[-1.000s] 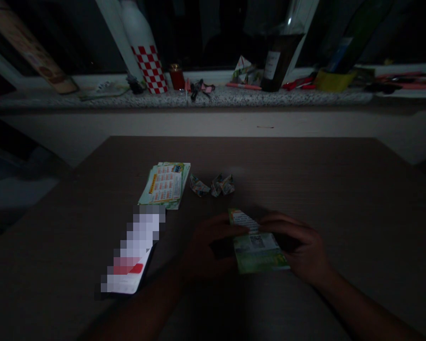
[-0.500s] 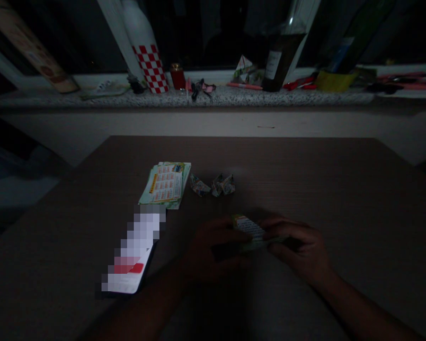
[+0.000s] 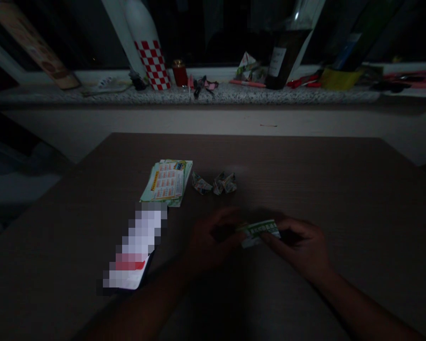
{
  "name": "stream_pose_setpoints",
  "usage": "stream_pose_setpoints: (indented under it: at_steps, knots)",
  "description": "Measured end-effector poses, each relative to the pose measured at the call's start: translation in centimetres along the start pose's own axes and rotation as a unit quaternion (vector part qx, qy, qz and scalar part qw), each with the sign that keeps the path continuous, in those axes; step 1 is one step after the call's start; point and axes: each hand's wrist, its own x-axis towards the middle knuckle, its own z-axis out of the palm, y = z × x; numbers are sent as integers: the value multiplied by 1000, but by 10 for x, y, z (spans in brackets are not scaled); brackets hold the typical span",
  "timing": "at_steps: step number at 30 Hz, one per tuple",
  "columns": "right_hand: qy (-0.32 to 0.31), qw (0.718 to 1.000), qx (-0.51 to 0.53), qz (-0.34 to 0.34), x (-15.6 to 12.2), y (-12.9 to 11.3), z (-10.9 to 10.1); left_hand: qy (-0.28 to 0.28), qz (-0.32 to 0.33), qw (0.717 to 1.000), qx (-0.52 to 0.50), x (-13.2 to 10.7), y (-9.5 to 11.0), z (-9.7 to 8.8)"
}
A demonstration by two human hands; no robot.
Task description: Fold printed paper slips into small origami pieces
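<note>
Between my hands is a small folded paper ticket point(image 3: 252, 241) with green and white print. My left hand point(image 3: 213, 241) pinches its left end, thumb on the near face. At its right end, the thumb of my right hand point(image 3: 301, 244) presses on the print while the fingers stay behind. Just beyond my hands lie small folded paper pieces: one point(image 3: 201, 183) on the left and a jagged pair-like shape point(image 3: 225, 183) on the right. To the left is a stack of printed paper tickets point(image 3: 166, 182). Dim light hides the fingers' far side.
A lit phone point(image 3: 138, 246), its screen blurred out, lies by my left forearm on the brown table point(image 3: 305, 175). Behind, the stone windowsill point(image 3: 234, 97) holds a red-checkered bottle point(image 3: 154, 61), a dark bottle point(image 3: 279, 61), a red jar point(image 3: 179, 75) and a yellow pot point(image 3: 340, 78).
The ticket has been turned in my hands: a green printed strip now faces me instead of the lines of text. My left thumb has come up onto its edge.
</note>
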Motion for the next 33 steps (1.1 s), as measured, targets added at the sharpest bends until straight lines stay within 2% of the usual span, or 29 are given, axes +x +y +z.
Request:
stream_pose_setpoints:
  at_steps: [6,22,29,33]
  knots:
    - [13,998,-53,5,1,-1,0,7,-42,999,14,2,5,1]
    - [14,996,-79,28,-2,3,1,13,-62,998,4,3,1,4]
    - [15,996,-82,19,-1,3,1,8,-52,999,3,3,3,3]
    - [17,996,-90,13,0,1,1,8,-68,998,-11,3,3,3]
